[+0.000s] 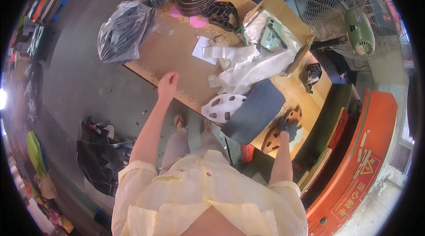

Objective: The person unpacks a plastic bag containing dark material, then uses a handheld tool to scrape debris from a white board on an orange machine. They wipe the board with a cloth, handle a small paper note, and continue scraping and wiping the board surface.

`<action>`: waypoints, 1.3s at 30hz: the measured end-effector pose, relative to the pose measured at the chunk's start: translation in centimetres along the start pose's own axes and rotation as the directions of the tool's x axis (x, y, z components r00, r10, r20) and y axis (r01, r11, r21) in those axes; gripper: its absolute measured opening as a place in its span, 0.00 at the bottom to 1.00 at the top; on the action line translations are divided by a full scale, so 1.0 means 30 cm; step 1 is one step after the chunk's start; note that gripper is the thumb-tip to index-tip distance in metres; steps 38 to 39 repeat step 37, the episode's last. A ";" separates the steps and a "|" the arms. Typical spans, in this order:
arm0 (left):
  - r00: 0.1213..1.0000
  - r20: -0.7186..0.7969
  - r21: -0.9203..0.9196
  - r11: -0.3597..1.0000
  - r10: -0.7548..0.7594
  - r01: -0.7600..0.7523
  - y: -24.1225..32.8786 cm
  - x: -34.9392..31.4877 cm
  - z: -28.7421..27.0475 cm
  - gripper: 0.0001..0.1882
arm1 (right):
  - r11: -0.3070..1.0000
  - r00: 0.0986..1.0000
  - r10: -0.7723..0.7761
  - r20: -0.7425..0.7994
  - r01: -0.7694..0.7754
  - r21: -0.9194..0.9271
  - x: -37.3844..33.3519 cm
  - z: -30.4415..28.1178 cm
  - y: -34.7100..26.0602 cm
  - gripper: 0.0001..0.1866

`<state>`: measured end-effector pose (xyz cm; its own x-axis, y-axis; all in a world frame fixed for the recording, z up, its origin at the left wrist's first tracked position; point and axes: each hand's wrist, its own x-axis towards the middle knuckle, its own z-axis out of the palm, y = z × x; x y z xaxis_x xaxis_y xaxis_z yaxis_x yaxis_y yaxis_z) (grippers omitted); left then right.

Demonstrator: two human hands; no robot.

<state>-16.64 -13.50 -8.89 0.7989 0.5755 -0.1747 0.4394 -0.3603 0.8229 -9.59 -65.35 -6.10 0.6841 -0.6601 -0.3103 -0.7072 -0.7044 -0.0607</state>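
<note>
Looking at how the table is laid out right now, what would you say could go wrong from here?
The dark blue sheet overhangs the table's near edge and might slide off. The white perforated piece also sits at that edge. The right hand grips a dark piece by brown cutouts near the edge, so a nudge could drop them.

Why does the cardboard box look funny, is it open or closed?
Open. The cardboard box lies tipped on the table, flaps spread, with white paper spilling out of it.

Bare tabletop (pixel 177 52) is left open at centre frame; passage rightward is blocked by white sheets (pixel 248 70) and a cardboard box (pixel 283 10)
</note>
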 end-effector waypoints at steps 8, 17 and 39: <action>0.993 0.115 0.387 0.920 0.026 -0.069 0.187 0.386 0.226 0.20 | 0.770 0.811 -0.537 -0.232 0.584 0.258 -0.314 -0.069 -0.435 0.30; 0.968 0.230 0.439 0.878 0.098 -0.193 0.208 0.432 0.254 0.21 | 0.492 0.561 -0.805 0.194 0.814 -0.309 -0.541 0.113 -1.172 0.46; 0.883 0.021 -0.384 0.812 -0.469 0.440 -0.373 -0.074 -0.448 0.15 | 0.880 0.928 -0.130 -0.350 0.270 0.389 -0.200 -0.062 -0.152 0.38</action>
